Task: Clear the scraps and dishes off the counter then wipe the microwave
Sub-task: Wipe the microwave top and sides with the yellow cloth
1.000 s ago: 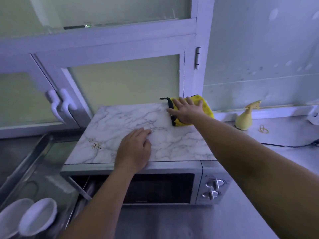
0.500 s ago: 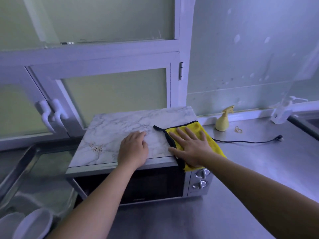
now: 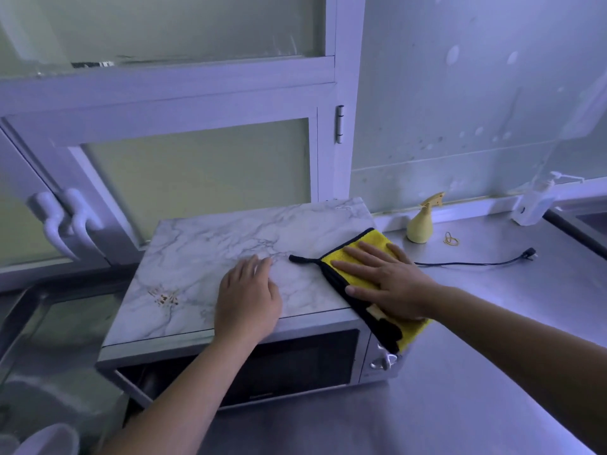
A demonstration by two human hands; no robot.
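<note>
A silver microwave [image 3: 295,362] with a marble-patterned top [image 3: 210,251] stands on the steel counter. My right hand [image 3: 384,280] lies flat, fingers spread, pressing a yellow cloth with black trim [image 3: 361,247] onto the top's right front corner; part of the cloth hangs over the edge above the knobs. My left hand [image 3: 249,300] rests flat on the marble top near its front edge, holding nothing. A brownish stain [image 3: 166,298] marks the top's left side.
A yellow spray bottle [image 3: 422,221], a rubber band [image 3: 451,239] and a black power cord [image 3: 476,262] lie on the counter [image 3: 476,372] right of the microwave. A clear pump dispenser [image 3: 538,200] stands by the wall. White bowls [image 3: 49,438] sit at bottom left, in a steel sink.
My right hand has dragged the yellow cloth from the back right of the microwave top forward to its front right corner. The left hand has stayed flat in place.
</note>
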